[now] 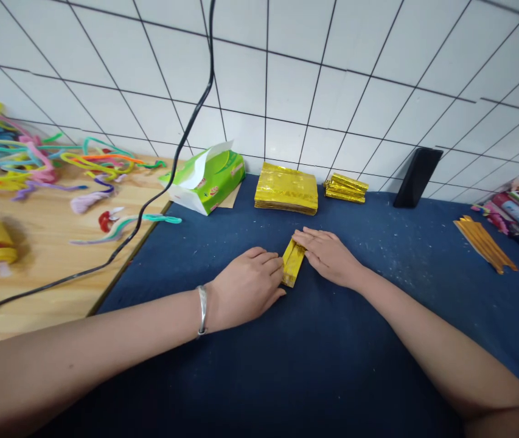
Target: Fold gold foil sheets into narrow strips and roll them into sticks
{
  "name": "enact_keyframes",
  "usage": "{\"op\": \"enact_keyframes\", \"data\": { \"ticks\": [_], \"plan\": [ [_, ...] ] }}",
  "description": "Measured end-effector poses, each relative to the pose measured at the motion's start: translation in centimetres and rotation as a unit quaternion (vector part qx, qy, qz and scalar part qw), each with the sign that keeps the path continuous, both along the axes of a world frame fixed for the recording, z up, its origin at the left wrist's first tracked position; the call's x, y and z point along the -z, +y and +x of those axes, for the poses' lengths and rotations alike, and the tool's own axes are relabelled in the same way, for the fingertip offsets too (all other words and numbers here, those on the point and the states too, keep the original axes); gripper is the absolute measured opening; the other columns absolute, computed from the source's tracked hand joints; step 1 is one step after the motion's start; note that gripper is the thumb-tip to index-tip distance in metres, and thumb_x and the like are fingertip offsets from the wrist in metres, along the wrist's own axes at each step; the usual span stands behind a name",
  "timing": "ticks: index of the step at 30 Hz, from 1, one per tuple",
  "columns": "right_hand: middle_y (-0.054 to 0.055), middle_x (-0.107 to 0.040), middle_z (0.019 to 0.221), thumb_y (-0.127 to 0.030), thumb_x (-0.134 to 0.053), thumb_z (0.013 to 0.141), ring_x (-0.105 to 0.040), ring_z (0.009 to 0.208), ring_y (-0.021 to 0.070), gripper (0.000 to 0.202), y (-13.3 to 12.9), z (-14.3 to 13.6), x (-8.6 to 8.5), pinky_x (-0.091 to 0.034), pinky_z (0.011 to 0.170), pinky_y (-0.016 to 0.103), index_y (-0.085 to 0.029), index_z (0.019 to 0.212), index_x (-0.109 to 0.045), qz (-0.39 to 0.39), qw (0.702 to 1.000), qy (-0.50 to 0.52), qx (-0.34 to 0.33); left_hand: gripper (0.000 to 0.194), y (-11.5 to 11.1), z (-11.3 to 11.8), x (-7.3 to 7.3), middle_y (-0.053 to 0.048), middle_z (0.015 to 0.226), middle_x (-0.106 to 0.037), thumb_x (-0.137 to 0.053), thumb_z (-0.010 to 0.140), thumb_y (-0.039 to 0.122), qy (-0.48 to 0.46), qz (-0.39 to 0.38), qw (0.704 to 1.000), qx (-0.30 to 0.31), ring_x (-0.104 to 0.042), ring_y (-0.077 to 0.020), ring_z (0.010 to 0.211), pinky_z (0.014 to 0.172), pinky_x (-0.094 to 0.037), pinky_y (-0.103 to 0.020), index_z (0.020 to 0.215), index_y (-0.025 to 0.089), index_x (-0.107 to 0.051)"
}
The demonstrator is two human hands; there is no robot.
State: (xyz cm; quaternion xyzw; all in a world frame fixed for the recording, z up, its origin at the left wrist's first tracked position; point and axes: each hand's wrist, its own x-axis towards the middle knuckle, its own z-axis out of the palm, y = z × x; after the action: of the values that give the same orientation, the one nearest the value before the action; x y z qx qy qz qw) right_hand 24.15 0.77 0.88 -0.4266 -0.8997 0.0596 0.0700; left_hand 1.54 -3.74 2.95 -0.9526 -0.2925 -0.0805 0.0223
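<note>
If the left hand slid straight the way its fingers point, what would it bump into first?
The left hand would meet the folded shiny gold strip first. It is right by the fingertips, maybe even touching already, but I can't tell for sure from this view.

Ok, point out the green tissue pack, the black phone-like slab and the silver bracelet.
Green tissue pack (222,180): head view, printed side.
Black slab (417,177): head view, middle of its face.
Silver bracelet (203,309): head view, outer band.

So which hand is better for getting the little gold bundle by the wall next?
Probably the right hand: it is closer to that small gold bundle and farther forward. The left hand is farther off, at the other side of the folded gold strip.
</note>
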Motion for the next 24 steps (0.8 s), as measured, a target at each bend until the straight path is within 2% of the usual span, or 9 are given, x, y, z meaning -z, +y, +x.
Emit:
{"op": "enact_keyframes", "data": {
  "ticks": [4, 9, 13, 18, 24],
  "plan": [
    [0.002, -0.043, 0.138, -0.016, -0.037, 0.086, -0.034, 0.130, 0.0179, 0.049, 0.1, 0.2, -0.1, -0.030, 0.102, 0.042, -0.026, 0.134, -0.039, -0.003, 1.000, 0.014, -0.003, 0.025, 0.5, -0.1, 0.6, -0.009, 0.108, -0.063, -0.041, 0.091, 0.026, 0.000, 0.018, 1.000, 0.013, -0.053, -0.0202, 0.109, 0.094, -0.036, -0.038, 0.099, 0.015, -0.062],
    [0.003, -0.046, 0.136, -0.016, -0.041, 0.084, -0.036, 0.128, 0.0175, 0.048, 0.0, 0.4, 0.2, -0.030, 0.103, 0.041, -0.025, 0.132, -0.042, 0.008, 0.999, 0.046, 0.004, 0.025, 1.5, -0.6, 1.1, -0.006, 0.118, -0.059, -0.042, 0.090, 0.023, -0.002, 0.022, 0.999, 0.024, -0.050, -0.0194, 0.113, 0.098, -0.032, -0.038, 0.108, 0.017, -0.059],
    [0.005, -0.046, 0.135, -0.020, -0.043, 0.084, -0.038, 0.127, 0.0192, 0.049, -0.1, 0.7, 0.4, -0.029, 0.103, 0.042, -0.022, 0.134, -0.039, 0.010, 0.998, 0.059, 0.006, 0.029, 3.3, -1.6, 0.7, -0.004, 0.112, -0.062, -0.045, 0.086, 0.014, 0.001, 0.011, 1.000, 0.024, -0.052, -0.0174, 0.111, 0.098, -0.031, -0.037, 0.111, 0.020, -0.058],
    [0.006, -0.049, 0.133, -0.028, -0.046, 0.086, -0.039, 0.126, 0.0205, 0.050, -0.1, 0.9, 0.4, -0.030, 0.102, 0.042, -0.021, 0.134, -0.038, 0.016, 0.997, 0.068, 0.011, 0.029, 5.6, -2.7, 0.3, -0.003, 0.109, -0.062, -0.045, 0.086, 0.013, 0.004, -0.008, 1.000, 0.026, -0.054, -0.0155, 0.103, 0.090, -0.037, -0.032, 0.109, 0.023, -0.060],
    [0.006, -0.052, 0.129, -0.028, -0.047, 0.086, -0.041, 0.123, 0.0211, 0.047, -0.4, 0.8, 0.3, -0.030, 0.101, 0.042, -0.021, 0.131, -0.041, 0.030, 0.997, 0.074, 0.015, 0.024, 5.1, -2.9, -0.4, -0.005, 0.101, -0.061, -0.047, 0.085, 0.013, 0.044, -0.013, 0.999, 0.028, -0.053, -0.0169, 0.098, 0.085, -0.039, -0.031, 0.103, 0.020, -0.061]
  ]
}}
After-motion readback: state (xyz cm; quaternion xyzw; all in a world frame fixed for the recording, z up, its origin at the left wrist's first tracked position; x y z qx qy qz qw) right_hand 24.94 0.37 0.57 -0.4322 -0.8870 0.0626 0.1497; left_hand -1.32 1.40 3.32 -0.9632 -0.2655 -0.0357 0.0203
